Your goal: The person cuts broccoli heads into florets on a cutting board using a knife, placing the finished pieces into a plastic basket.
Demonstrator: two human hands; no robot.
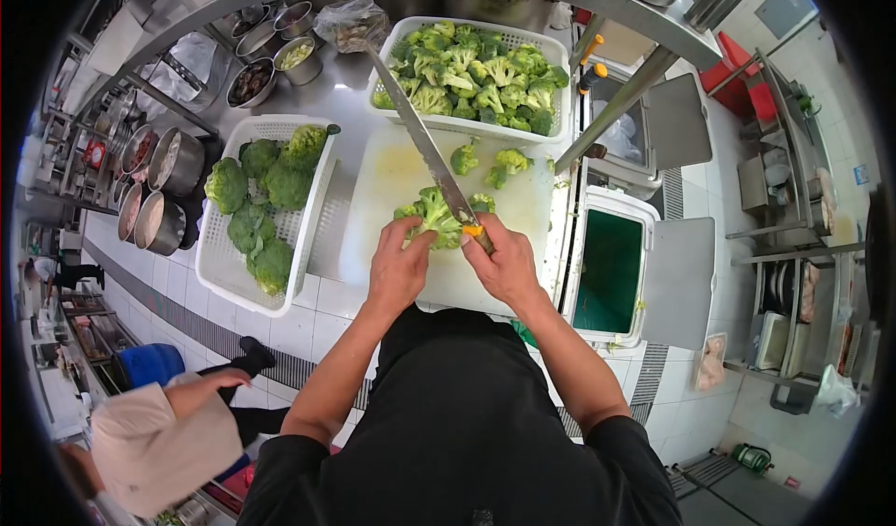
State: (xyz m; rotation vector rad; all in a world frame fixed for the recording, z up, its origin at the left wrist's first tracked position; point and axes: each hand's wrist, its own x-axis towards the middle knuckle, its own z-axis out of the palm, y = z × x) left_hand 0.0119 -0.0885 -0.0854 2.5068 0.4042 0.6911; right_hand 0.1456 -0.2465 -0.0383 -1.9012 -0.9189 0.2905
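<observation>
My left hand (399,263) is closed around a head of broccoli (435,216) above the white cutting board (373,218). In my right hand (505,257) is the handle of a long knife (422,141), its blade slanting up and to the left past the broccoli. Cut broccoli pieces (511,161) lie on the board beyond my hands. Behind the board, a white basket (392,115) is heaped with cut florets (467,73). To the left, whole broccoli heads (282,188) fill part of another white basket (297,279).
Metal bowls (252,84) and a plastic bag (353,24) sit at the back left. A lidded bin (609,265) with a green inside stands open on the right. A metal post (616,106) rises beside the board. Another person (168,442) is at lower left.
</observation>
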